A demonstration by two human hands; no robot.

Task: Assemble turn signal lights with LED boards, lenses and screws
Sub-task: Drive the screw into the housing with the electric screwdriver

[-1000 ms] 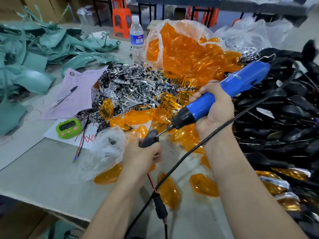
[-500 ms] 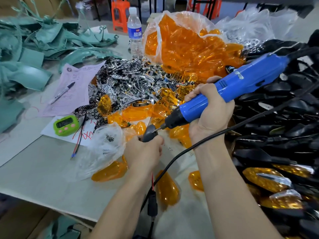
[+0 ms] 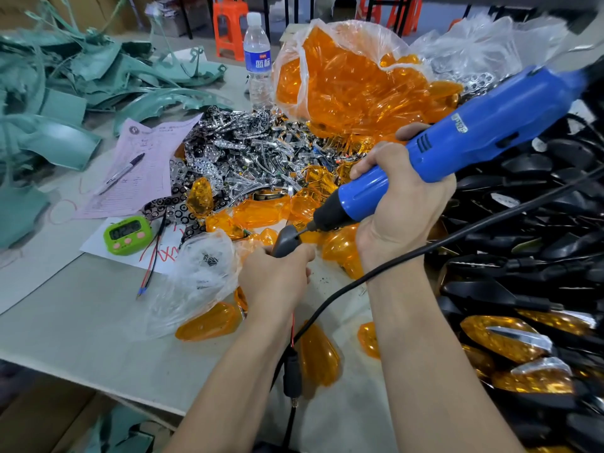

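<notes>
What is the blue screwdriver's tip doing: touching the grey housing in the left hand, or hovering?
Touching. The head view shows the bit of the blue screwdriver ending on the grey housing gripped by the left hand, with no gap.

Red "XXX" is written on a white sheet [image 3: 98, 245]. Digits on the timer [image 3: 127, 235] and the water bottle label [image 3: 258, 62] are too blurred to be read.

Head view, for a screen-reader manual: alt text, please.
The right hand holds a blue electric screwdriver, its bit against a grey housing gripped by the left hand, above a table heaped with orange lenses and black housings.
</notes>
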